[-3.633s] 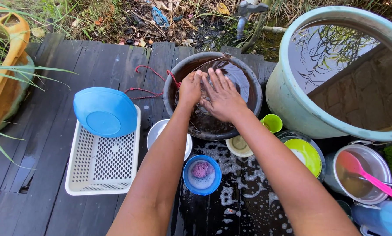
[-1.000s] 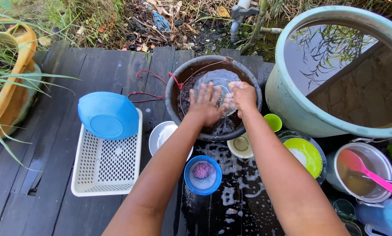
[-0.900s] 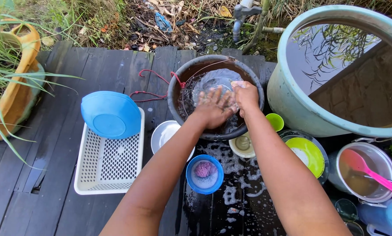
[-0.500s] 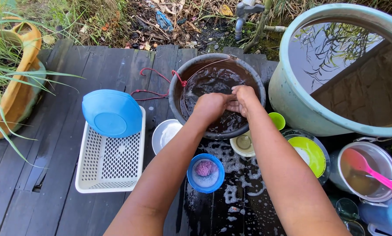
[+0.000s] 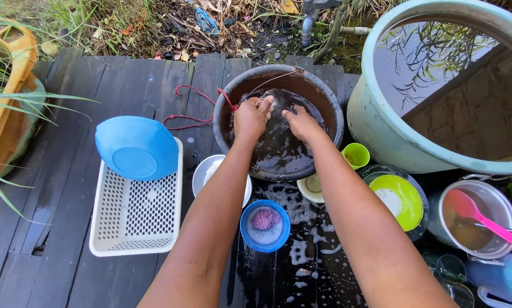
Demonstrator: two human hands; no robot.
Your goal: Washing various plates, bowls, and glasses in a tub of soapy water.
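Clear dish [image 5: 274, 111], barely distinguishable under the water, is held between both hands inside the dark wash basin [image 5: 279, 122] on the wet plank deck [image 5: 125, 85]. Half a second earlier the hands were pressed together at the basin's centre; the left hand [image 5: 251, 117] and right hand [image 5: 299, 122] are now seen apart, fingers curled on the dish's opposite edges. The fingertips are partly submerged, so the grip cannot be fully judged. Beside the basin a blue bowl [image 5: 135, 147] is propped on a white perforated basket [image 5: 135, 211]; a large pale-green water jar [image 5: 438, 91] is cut off at the right.
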